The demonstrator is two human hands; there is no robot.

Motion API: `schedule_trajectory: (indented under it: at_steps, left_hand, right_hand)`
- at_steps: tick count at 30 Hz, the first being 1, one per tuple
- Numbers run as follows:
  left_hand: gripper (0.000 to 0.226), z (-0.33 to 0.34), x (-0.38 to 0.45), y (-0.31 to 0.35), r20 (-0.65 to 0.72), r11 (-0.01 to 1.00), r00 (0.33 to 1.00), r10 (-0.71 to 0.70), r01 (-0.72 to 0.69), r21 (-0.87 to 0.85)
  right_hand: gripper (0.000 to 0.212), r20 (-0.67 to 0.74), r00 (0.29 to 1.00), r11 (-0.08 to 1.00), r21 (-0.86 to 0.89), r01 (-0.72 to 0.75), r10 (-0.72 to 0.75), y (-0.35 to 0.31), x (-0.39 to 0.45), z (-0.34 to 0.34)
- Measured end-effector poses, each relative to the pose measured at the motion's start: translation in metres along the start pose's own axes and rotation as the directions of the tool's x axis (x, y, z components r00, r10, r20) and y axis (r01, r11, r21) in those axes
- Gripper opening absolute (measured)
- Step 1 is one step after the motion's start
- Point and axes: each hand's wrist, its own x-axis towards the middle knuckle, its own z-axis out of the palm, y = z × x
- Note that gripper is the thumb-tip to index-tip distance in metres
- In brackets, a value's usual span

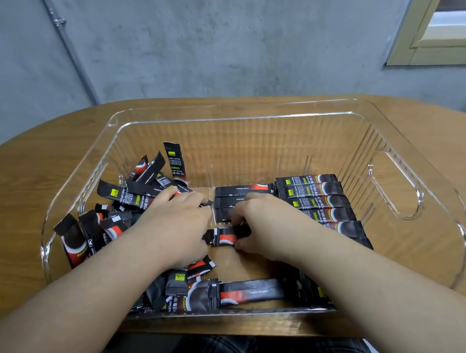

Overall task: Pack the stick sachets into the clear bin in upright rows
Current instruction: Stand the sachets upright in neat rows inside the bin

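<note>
A clear bin [396, 132] stands on the wooden table, and both my hands reach inside it. Black-and-red stick sachets lie in a loose heap [128, 198] at the bin's left. A neat row of sachets [313, 198] lies side by side at the right. My right hand [264, 225] pinches one sachet [226, 236] between thumb and fingers near the middle of the bin floor. My left hand [179, 224] lies curled over the sachets at the heap's edge, touching the same sachet's left end; its grip is hidden. More sachets [240, 292] lie along the near wall.
The round wooden table [20, 179] stands against a grey concrete wall. The bin has a handle cut-out [394, 183] in its right wall. A window frame [441, 18] is at the upper right. Bare bin floor shows between the hands and the near wall.
</note>
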Motion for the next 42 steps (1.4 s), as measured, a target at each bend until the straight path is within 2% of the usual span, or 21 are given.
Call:
schedule_trajectory:
  at_steps: [6, 11, 15, 18, 21, 26, 32, 35, 38, 42]
  left_hand:
    - [0.013, 0.001, 0.001, -0.001, -0.017, 1.000, 1.000, 0.006, -0.006, 0.005]
    - [0.008, 0.001, 0.003, -0.002, -0.023, 0.998, 1.000, 0.009, -0.011, -0.058]
    - [0.024, 0.001, 0.003, -0.002, 0.003, 0.999, 1.000, 0.005, -0.005, -0.052]
    - [0.020, 0.000, 0.002, -0.002, 0.012, 0.999, 1.000, -0.004, 0.004, -0.041]
    - [0.011, -0.001, 0.001, -0.003, 0.015, 0.999, 1.000, -0.001, 0.001, -0.045]
    - [0.011, -0.001, 0.001, -0.006, 0.033, 0.996, 0.999, 0.024, -0.021, -0.083]
    - [0.041, -0.012, 0.001, -0.009, 0.159, 0.994, 0.984, 0.075, -0.061, -0.092]
    - [0.052, -0.019, -0.002, -0.008, 0.169, 0.990, 0.982, 0.080, -0.059, -0.126]
    - [0.051, -0.022, -0.004, -0.008, 0.187, 0.991, 0.977, 0.101, -0.082, -0.110]
    - [0.033, -0.020, -0.007, -0.010, 0.203, 0.992, 0.972, 0.115, -0.102, -0.073]
  right_hand:
    - [0.021, -0.006, 1.000, 1.000, -0.002, 0.001, -0.001, -0.001, 0.002, 0.001]
    - [0.023, 0.032, 0.997, 0.997, 0.035, 0.064, -0.065, -0.003, 0.002, -0.002]
    - [0.012, -0.014, 0.999, 0.989, 0.143, 0.038, -0.037, -0.005, -0.002, -0.016]
    - [0.009, 0.148, 0.988, 0.963, 0.268, 0.006, -0.047, -0.008, -0.014, -0.027]
    - [0.022, 0.332, 0.938, 0.974, 0.226, 0.023, -0.100, -0.014, -0.023, -0.026]
    - [0.025, 0.415, 0.897, 0.980, 0.180, 0.083, -0.152, -0.022, -0.023, -0.020]
    - [0.019, 0.313, 0.944, 0.987, 0.147, 0.059, -0.103, -0.018, -0.021, -0.017]
    - [0.022, 0.252, 0.965, 0.992, 0.114, 0.051, -0.078, -0.019, -0.019, -0.015]
    - [0.022, 0.221, 0.972, 0.994, 0.092, 0.054, -0.074, -0.021, -0.017, -0.011]
    - [0.019, 0.180, 0.981, 0.996, 0.071, 0.055, -0.067, -0.022, -0.016, -0.009]
